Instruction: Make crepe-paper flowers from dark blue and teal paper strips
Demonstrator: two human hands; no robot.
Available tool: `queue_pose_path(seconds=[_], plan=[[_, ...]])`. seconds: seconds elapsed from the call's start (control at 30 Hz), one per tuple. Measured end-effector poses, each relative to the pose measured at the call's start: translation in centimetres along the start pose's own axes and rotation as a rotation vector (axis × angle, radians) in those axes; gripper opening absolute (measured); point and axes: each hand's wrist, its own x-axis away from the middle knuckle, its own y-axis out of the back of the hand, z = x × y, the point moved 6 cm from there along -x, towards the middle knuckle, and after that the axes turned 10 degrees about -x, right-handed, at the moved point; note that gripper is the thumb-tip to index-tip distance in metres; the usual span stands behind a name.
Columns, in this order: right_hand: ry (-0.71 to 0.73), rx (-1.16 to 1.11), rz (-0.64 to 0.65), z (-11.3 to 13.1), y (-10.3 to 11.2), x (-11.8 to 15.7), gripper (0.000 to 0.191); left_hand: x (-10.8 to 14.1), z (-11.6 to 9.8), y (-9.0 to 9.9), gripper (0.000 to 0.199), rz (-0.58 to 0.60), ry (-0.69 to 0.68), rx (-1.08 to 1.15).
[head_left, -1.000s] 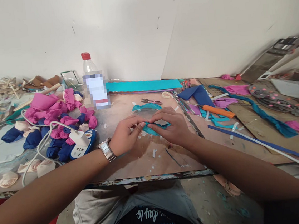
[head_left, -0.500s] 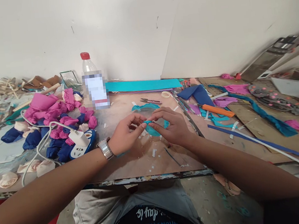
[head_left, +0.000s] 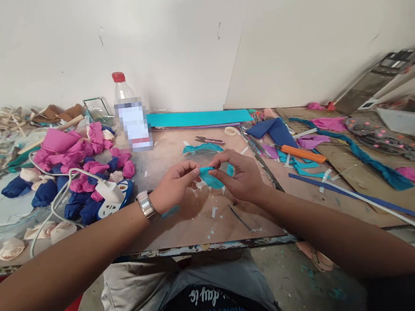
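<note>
Between my hands a strip of turquoise crepe paper (head_left: 212, 178) is held by its upper edge above the table. My left hand (head_left: 175, 181), with a metal watch at the wrist, pinches the strip's left end between thumb and forefinger. My right hand (head_left: 241, 174) pinches it a little to the right, thumb in front and fingers curled behind. More turquoise paper (head_left: 202, 147) lies just beyond the hands, partly hidden by them. A pair of small thread snips (head_left: 209, 140) rests farther back, close to a roll of tape (head_left: 231, 131).
Pink, blue and cream paper flowers (head_left: 66, 151) are heaped at the left around a power strip (head_left: 120, 198) with a white cable. A bottle (head_left: 122, 91) stands behind a blurred phone screen (head_left: 133, 126). At right lie an orange cutter (head_left: 301, 154), paper scraps and a white stick (head_left: 386, 210).
My left hand has shifted slightly left and down, so the fingertips of the two hands are farther apart. More of the turquoise paper shows between them.
</note>
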Motion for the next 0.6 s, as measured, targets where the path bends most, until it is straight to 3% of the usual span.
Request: queue_pose_path(seconds=[0.17,0.4,0.6], plan=[[0.022,0.012,0.007,0.0,-0.1,0.1,0.014,0.1,0.3,-0.5,0.033,0.077,0.033,-0.023],[0.022,0.065,0.044,-0.3,-0.5,0.0,0.012,1.1,-2.6,0.9,0.024,-0.211,-0.314,-0.399],[0.085,0.041,0.038,-0.1,-0.4,0.0,0.009,1.3,-2.8,1.0,0.021,-0.247,-0.361,-0.530]])
